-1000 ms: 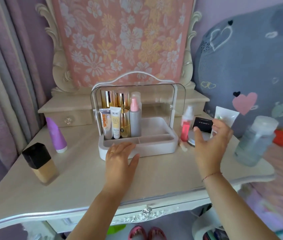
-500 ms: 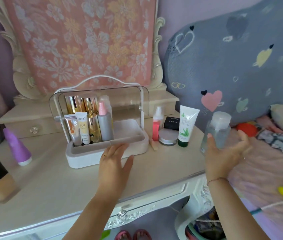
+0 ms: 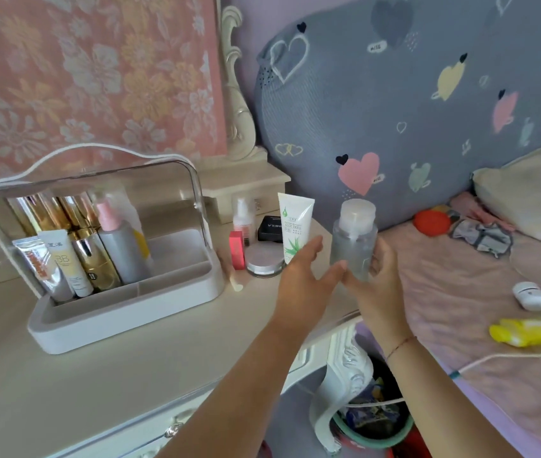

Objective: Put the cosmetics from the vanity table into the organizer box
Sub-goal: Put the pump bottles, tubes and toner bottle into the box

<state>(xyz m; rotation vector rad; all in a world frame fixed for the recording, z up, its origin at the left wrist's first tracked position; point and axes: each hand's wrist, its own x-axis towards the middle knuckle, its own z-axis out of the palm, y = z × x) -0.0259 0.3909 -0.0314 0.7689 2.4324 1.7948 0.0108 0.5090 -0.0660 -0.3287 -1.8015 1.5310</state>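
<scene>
Item: bottle [image 3: 354,233], clear plastic, tall and round, with a wide frosted cap and a pale liquid inside; level hard to read through the wall. Location: at the right edge of the worktop [image 3: 97,385], just right of the tube [image 3: 294,226], well apart from the box [image 3: 123,312]; whether its base rests on the worktop or is already lifted cannot be told. Holding: right hand [image 3: 380,285] curled round the lower body from behind and the right side, fingers on the wall; left hand [image 3: 302,279] spread, fingers straight, reaching toward the bottle's left side, thumb close to it, gripping nothing. Handling, judged: rigid or slightly yielding wall, smooth and likely slippery; moderately heavy if full, weight sitting low; not fragile, though the cap could leak if tipped. Best hold: round the mid body below the shoulder, kept upright; the cap is a poor lifting point. Destination, judged: the box's rear right section, which shows free floor beside the grey spray bottle [image 3: 120,249]; the lid frame overhead leaves limited height, so entry from the front looks safer. Remaining nearby: jar [image 3: 264,261], compact [image 3: 270,228].
</scene>
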